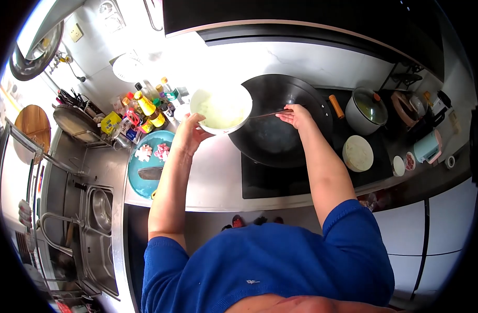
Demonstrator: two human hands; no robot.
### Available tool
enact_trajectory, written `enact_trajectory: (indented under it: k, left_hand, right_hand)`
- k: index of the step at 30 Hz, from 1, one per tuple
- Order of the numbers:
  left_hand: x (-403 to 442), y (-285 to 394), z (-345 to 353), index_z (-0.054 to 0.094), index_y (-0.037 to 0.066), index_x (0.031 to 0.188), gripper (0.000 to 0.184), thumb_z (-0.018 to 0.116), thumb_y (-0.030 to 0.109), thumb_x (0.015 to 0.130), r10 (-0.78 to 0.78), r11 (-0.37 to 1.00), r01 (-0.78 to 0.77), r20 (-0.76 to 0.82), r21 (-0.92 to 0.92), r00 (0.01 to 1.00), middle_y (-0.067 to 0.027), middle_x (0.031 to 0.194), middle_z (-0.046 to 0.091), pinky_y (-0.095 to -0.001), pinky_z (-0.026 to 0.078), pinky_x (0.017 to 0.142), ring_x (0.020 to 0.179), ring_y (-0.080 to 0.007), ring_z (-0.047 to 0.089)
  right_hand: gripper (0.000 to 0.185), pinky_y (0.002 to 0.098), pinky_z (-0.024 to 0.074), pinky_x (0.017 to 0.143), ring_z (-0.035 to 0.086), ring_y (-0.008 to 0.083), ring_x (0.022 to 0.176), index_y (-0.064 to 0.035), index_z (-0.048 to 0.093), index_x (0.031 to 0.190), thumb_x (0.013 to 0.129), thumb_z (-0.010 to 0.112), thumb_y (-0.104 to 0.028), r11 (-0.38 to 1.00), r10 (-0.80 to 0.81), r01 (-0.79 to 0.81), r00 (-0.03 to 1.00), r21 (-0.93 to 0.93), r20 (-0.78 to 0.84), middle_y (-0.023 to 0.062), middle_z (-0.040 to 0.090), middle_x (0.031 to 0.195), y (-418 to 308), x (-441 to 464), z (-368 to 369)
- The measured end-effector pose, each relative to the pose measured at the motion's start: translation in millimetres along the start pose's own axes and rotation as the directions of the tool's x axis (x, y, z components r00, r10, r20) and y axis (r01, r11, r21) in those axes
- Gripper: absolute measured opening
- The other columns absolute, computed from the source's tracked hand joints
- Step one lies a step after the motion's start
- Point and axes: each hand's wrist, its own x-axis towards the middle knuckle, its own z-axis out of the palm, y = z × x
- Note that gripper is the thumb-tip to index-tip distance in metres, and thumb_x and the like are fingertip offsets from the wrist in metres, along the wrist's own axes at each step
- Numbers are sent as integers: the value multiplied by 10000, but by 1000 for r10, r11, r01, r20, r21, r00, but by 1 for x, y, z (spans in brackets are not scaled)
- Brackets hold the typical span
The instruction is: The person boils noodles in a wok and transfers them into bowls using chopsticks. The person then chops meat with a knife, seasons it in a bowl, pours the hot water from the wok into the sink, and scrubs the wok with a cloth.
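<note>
My left hand point(191, 134) grips the lower left side of a white bowl point(226, 130), which is tilted. Something pale and yellowish lies inside it; I cannot make out what. Between the fingers of my right hand point(297, 116) is a pair of thin dark chopsticks point(267, 114), their tips reaching the bowl's right edge. Both hands are in the air, the right one above a large black wok point(275, 141). The wok's inside is dark, with a hazy sheen at the bottom.
Left of the wok, a teal cutting board point(137, 182) carries pink chopped pieces point(162, 152) and a cleaver point(151, 173). Sauce bottles point(150, 108) crowd behind it. To the right stand a lidded pot point(367, 125), another bowl point(357, 166) and small dishes. The sink point(99, 240) is far left.
</note>
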Motion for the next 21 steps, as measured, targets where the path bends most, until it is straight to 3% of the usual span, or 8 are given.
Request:
enact_trajectory:
  k: [3,9,15,16,19,21]
  left_hand:
    - [-1,1,-11,411,-16,1174,474,519,150,743,-7,1000,7,9,-3,1000,-180,1080,546,-462,479,824,943,-299,580]
    - [0,-1,-17,421,-19,1164,468,526,150,740,-46,999,46,31,-5,998,-191,1040,561,-459,482,825,918,-308,591]
    - [16,-20,0,386,-33,1172,477,543,144,758,-109,994,109,6,-1,994,-247,1021,523,-501,482,811,909,-375,571]
    - [25,-25,1,362,-43,1185,499,542,142,758,-140,990,140,60,-4,988,-258,1039,496,-502,482,812,928,-387,558]
    - [36,-38,20,334,-55,1199,539,549,151,749,-179,983,180,67,-23,982,-249,1041,472,-516,473,817,964,-388,539]
    - [43,-46,35,351,-56,1173,541,568,165,730,-198,980,196,41,34,979,-235,1013,481,-516,491,776,887,-369,571]
  right_hand:
    - [150,385,536,749,630,348,848,32,489,916,863,469,-106,997,-35,33,999,73,33,257,594,927,-8,-12,1]
    - [157,378,527,778,631,325,847,20,498,885,861,496,-135,931,-281,255,957,259,69,247,603,922,-44,-49,-14]
    - [183,343,532,752,627,322,874,35,505,926,867,503,-138,840,-480,447,877,308,36,237,603,926,-99,-94,-22]
    - [184,339,530,751,627,318,874,34,507,925,866,507,-140,820,-519,486,854,303,37,234,605,924,-107,-104,-20]
    - [182,337,523,755,630,303,872,22,517,912,869,518,-155,743,-623,583,782,328,20,222,612,924,-126,-127,-15]
    - [180,337,522,757,630,299,873,17,520,908,870,520,-159,727,-645,602,764,330,25,218,613,926,-136,-141,-10]
